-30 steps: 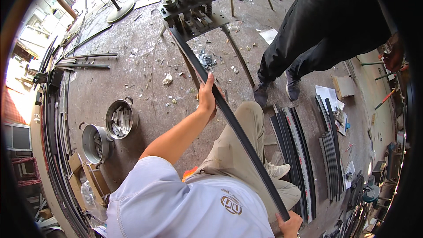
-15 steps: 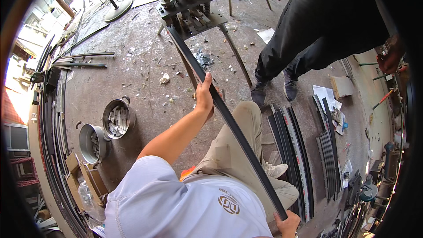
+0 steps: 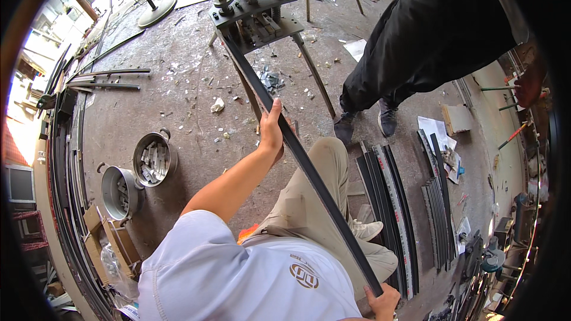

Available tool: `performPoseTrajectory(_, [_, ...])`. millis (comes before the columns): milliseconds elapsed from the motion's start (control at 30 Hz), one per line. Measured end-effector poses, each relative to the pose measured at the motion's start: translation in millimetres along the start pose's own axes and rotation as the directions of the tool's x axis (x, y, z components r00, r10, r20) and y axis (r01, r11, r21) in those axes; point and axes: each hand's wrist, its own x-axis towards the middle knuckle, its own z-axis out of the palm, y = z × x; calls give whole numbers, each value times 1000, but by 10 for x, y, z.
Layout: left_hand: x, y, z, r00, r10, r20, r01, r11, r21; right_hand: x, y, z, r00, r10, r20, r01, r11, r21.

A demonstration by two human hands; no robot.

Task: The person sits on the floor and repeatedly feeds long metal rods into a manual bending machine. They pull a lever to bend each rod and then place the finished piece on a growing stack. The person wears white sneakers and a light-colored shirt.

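A long dark metal profile (image 3: 303,160) runs slantwise from a hand-lever punch press (image 3: 256,15) at the top down across my lap. My left hand (image 3: 271,131) grips it around the middle, thumb lying along the upper face. At the lower right, my right hand (image 3: 383,301) holds the near end. The far end lies at the left side of the press, at the level of its lower plate; how deep it sits in the tooling I cannot tell. The press stands on thin metal legs.
Another person (image 3: 428,35) in dark trousers stands at the right of the press. Stacked dark profiles (image 3: 389,220) lie right of my legs, with more profiles (image 3: 437,202) beyond. Two metal pots (image 3: 156,160) of short cut pieces stand at the left. Scraps (image 3: 270,80) litter the floor.
The lever at the top of the press has swung over to the right. My hands keep their grip on the profile, which stays at the press. The whole view has shifted slightly.
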Motion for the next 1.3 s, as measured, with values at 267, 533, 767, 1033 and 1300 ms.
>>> performPoseTrajectory(267, [41, -28, -62, 1000, 6, -10, -6, 1000, 18, 27, -10, -3, 1000, -9, -8, 9, 1000, 9])
performPoseTrajectory(533, [-29, 25, -9, 999, 25, -28, -23, 999, 47, 34, 29, 24, 1000, -3, -13, 3, 1000, 23])
performPoseTrajectory(767, [24, -6, -56, 999, 16, -38, -14, 999, 43, 57, -33, -26, 1000, 8, -13, -7, 998, 56])
performPoseTrajectory(1033, [35, 1, -34, 1000, 17, -24, -16, 999, 51, 53, -116, -121, 999, 11, -41, -9, 999, 43])
performPoseTrajectory(1300, [17, 35, -30, 1000, -3, -7, 3, 1000, 8, 48, -133, -229, 998, 5, -57, -3, 1000, 29])
